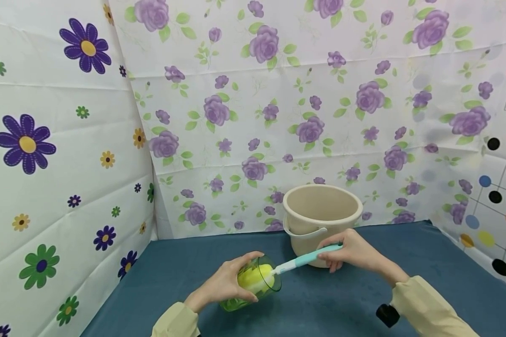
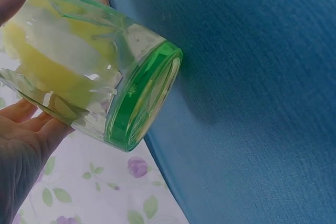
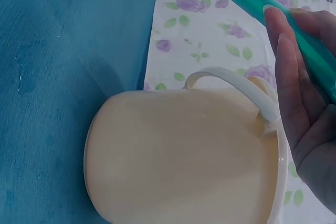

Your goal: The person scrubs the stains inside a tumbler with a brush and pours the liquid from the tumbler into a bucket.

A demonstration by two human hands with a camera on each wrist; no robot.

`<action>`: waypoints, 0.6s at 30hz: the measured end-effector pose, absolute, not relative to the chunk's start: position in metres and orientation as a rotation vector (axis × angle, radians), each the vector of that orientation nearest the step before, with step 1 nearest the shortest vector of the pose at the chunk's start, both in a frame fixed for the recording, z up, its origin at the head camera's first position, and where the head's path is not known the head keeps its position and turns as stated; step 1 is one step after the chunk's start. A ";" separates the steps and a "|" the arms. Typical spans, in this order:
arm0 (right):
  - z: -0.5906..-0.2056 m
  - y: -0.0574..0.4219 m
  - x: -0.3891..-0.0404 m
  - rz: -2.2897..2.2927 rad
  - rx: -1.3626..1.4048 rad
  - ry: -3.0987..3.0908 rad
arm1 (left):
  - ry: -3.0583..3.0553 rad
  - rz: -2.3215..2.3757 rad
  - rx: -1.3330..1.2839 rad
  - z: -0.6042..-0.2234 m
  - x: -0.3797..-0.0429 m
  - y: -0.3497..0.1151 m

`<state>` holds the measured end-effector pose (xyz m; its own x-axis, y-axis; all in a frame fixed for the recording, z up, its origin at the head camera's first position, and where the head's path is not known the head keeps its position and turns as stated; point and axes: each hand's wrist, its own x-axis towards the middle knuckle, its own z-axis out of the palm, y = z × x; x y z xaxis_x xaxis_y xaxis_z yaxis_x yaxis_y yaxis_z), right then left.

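Evidently for easy access, the green-tinted glass point(image 2: 107, 72) is tipped mouth-toward the bucket point(image 3: 178, 156), gripped by the left hand point(image 1: 224, 280) front-left of it; the sponge brush point(image 1: 312, 256), its yellow head point(image 1: 266, 272) inside the glass, is pinched by the right hand point(image 1: 354, 250) before the bucket.

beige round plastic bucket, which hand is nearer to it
Right. The right hand, holding a long turquoise-and-white handle, is just in front of the bucket. The left hand is farther away, front-left of it, gripping a clear green tumbler.
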<state>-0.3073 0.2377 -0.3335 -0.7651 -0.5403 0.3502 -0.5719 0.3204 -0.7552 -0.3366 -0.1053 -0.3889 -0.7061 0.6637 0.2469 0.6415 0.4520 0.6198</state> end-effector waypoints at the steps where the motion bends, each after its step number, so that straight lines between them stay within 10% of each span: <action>1: -0.334 0.239 -0.308 1.464 1.059 -2.533 | 2.653 1.108 1.191 -0.389 -0.337 -0.105; 18: -0.314 0.238 -0.289 1.535 1.120 -2.519 | 2.669 1.100 1.237 -0.392 -0.339 -0.106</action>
<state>-0.2894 0.2379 -0.3138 -0.7482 -0.5733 0.3340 -0.5597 0.2749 -0.7818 -0.3385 -0.1059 -0.3923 -0.6897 0.6699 0.2749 0.6691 0.4445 0.5955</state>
